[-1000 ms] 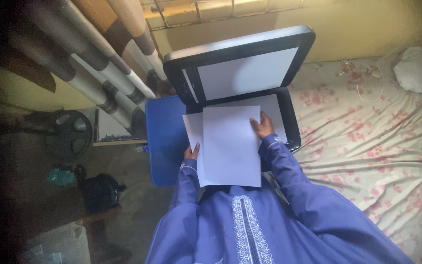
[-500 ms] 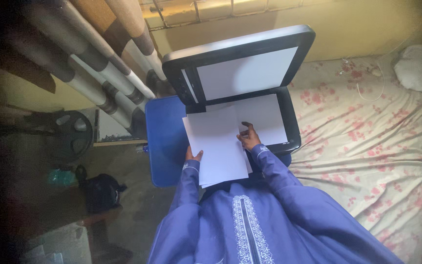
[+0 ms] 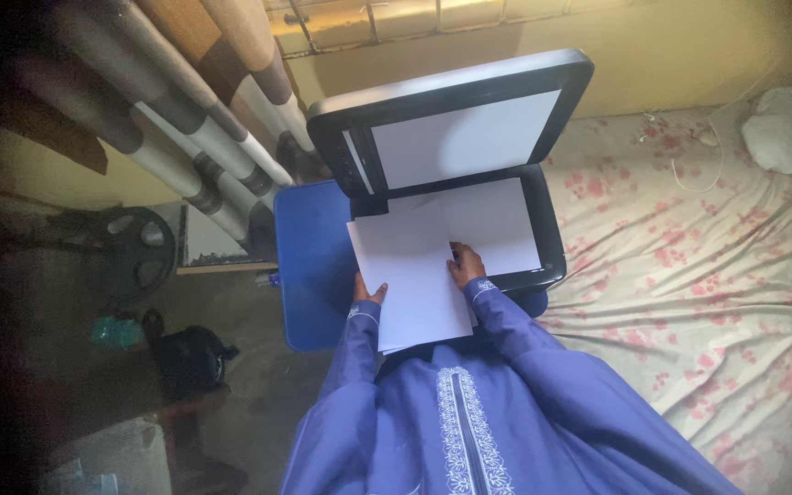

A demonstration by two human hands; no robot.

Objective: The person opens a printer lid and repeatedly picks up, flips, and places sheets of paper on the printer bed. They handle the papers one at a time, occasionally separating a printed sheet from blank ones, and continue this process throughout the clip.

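A black flatbed scanner (image 3: 554, 240) stands on a blue plastic stool (image 3: 309, 266), its lid (image 3: 456, 124) raised. A white sheet (image 3: 497, 225) lies on the scanner glass. I hold a small stack of white paper (image 3: 410, 275) in front of it, over the scanner's left part. My left hand (image 3: 367, 293) grips the stack at its lower left edge. My right hand (image 3: 466, 266) rests on the stack's right edge, fingers touching the sheet on the glass. Both arms wear blue embroidered sleeves.
A bed with a pink-flowered sheet (image 3: 708, 266) fills the right, a white pillow (image 3: 790, 133) at its far corner. Striped curtains (image 3: 185, 119) hang at the left. A floor fan (image 3: 139, 247) and a dark bag (image 3: 190, 353) sit on the floor.
The stack has shifted left and down, uncovering the sheet on the glass. My right hand slid from the stack's far right edge toward its middle right edge.
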